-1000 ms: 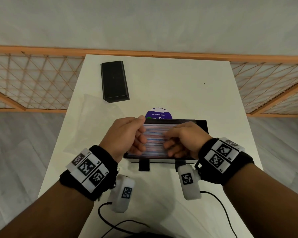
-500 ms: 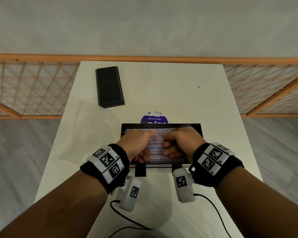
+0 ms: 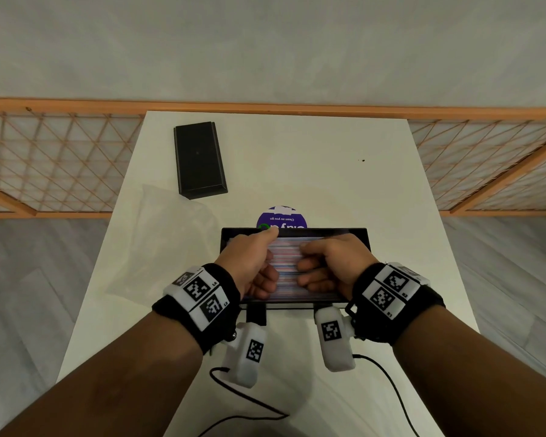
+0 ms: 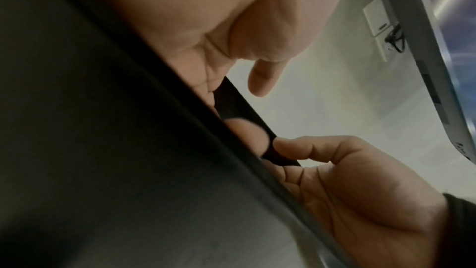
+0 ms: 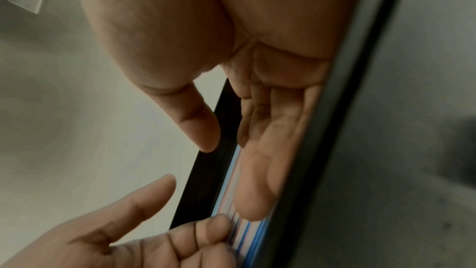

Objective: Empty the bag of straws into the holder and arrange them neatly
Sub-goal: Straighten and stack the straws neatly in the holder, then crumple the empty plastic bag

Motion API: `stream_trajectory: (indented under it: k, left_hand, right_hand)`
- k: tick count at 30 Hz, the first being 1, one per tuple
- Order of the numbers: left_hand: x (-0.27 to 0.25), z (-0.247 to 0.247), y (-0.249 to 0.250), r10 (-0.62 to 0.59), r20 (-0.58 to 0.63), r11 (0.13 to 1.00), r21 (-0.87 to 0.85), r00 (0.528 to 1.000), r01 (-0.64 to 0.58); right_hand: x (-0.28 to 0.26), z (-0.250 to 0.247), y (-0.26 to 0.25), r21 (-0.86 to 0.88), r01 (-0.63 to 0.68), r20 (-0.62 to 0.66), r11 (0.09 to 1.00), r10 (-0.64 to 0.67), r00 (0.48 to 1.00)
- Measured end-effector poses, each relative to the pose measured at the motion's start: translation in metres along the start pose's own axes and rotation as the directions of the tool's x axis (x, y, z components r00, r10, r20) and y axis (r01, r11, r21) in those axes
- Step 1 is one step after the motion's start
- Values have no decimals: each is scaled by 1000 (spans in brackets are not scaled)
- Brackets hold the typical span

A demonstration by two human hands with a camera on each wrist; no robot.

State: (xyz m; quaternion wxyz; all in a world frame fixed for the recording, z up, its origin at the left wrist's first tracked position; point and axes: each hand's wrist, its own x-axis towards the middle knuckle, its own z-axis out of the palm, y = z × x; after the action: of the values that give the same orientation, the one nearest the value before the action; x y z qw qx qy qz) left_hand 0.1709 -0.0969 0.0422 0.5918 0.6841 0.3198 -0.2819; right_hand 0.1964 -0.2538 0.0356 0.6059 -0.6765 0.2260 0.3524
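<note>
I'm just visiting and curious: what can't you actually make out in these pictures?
- Head view: both hands cover much of the straws, so their neatness is unclear.
- Sticker: half hidden behind the holder.
- Left wrist view: the blurred holder wall blocks the straws.

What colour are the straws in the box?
The straws are striped pink, blue and white, clearest in the head view.

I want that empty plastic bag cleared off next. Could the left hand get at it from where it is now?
Probably yes. The left hand rests on the straws in the holder, and the plastic bag lies flat on the table just to its left, with nothing between them. It would need to leave the straws first.
</note>
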Motion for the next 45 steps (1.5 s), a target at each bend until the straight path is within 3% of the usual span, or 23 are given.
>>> stream_trajectory:
  k: [20, 30, 32, 35, 37, 39, 41, 42, 45]
  left_hand:
    - [4, 4, -4, -71, 50, 989, 132, 996, 64]
    - [1, 4, -5, -66, 56, 985, 163, 996, 56]
    - [-4, 3, -2, -18, 55, 990, 141, 998, 10]
    - [-14, -18, 11, 194, -84, 981, -2, 977, -195]
    - [-14, -51, 20, 272, -299, 951, -59, 915, -302]
    - [-2, -89, 16, 244, -499, 946, -65, 832, -317]
    - [18, -117, -4, 145, -610, 979, -28, 779, -204]
    - [29, -126, -19, 90, -619, 994, 1, 780, -114]
    - [53, -130, -70, 0, -524, 971, 205, 852, 126]
  right_hand:
    - [4, -1, 3, 179, 24, 17, 983, -27, 999]
    - [4, 2, 2, 297, 27, -5, 955, -27, 1000]
    - [2, 3, 1, 302, 31, -8, 953, -30, 1000]
    - [-2, 3, -2, 320, 41, -10, 946, -39, 999]
    - [-6, 0, -5, 345, 60, -31, 937, -53, 998]
    - [-11, -5, -11, 380, 97, -68, 920, -77, 995]
    - [-18, -10, -20, 425, 145, -102, 894, -111, 989]
    - [-21, -11, -24, 446, 169, -115, 879, -131, 985]
    - [-29, -15, -37, 462, 237, -140, 854, -194, 971]
